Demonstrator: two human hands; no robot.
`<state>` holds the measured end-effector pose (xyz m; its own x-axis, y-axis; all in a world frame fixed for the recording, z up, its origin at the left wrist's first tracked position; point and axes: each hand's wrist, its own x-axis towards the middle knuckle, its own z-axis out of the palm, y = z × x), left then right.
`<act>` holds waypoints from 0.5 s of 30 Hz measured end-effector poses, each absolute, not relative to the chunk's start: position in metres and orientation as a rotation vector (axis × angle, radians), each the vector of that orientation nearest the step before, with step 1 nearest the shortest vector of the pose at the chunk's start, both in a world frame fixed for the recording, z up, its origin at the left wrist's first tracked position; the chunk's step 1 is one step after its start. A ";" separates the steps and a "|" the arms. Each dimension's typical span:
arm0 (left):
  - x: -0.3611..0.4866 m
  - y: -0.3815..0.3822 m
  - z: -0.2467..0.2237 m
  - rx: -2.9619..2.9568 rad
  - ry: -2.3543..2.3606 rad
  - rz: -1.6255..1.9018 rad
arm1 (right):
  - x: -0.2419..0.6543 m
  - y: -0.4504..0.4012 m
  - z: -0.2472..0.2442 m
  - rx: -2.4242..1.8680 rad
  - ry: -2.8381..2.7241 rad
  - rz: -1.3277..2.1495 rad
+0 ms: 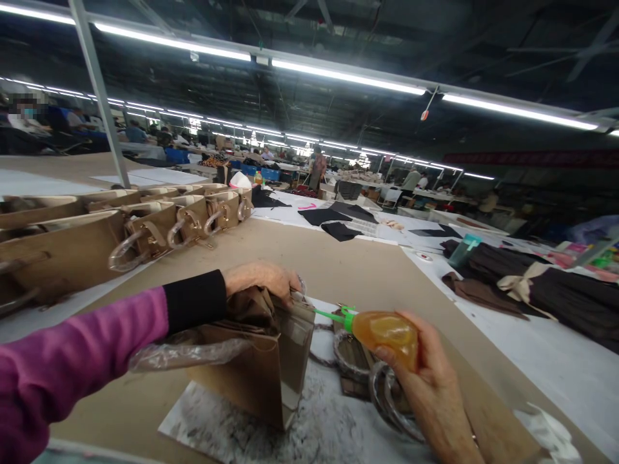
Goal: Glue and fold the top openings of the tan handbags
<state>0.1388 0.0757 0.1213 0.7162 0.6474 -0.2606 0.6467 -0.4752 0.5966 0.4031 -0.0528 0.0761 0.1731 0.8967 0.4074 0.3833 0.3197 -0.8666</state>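
Note:
My right hand [432,380] is wrapped round a squeeze bottle [387,332] of amber liquid with a green nozzle. The bottle lies nearly level, and its thin tip points left at the top edge of a brown handbag [242,367]. From the far side, my left hand [264,278] grips the handbag's upper edge, its fingertips partly hidden. The handbag stands partly open with its side panel facing right, and a plastic-wrapped handle [193,354] hangs out on the left. Beneath it lies a stained white sheet [333,422].
Plastic-wrapped handles [351,354] on brown pieces lie beside the bag, near my right hand. Rows of brown handbags [101,238] stand at the left. Black fabric pieces [324,216], a teal bottle [464,251] and dark cloth [512,277] lie farther off. A metal post [99,90] rises at left.

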 end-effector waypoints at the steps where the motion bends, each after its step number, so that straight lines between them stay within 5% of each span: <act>1: 0.139 0.076 0.121 2.229 0.968 -0.003 | 0.402 -0.053 0.076 -1.262 -1.418 0.550; 15: 0.139 0.090 0.110 2.416 0.926 -0.118 | 0.409 -0.051 0.066 -1.149 -1.644 0.312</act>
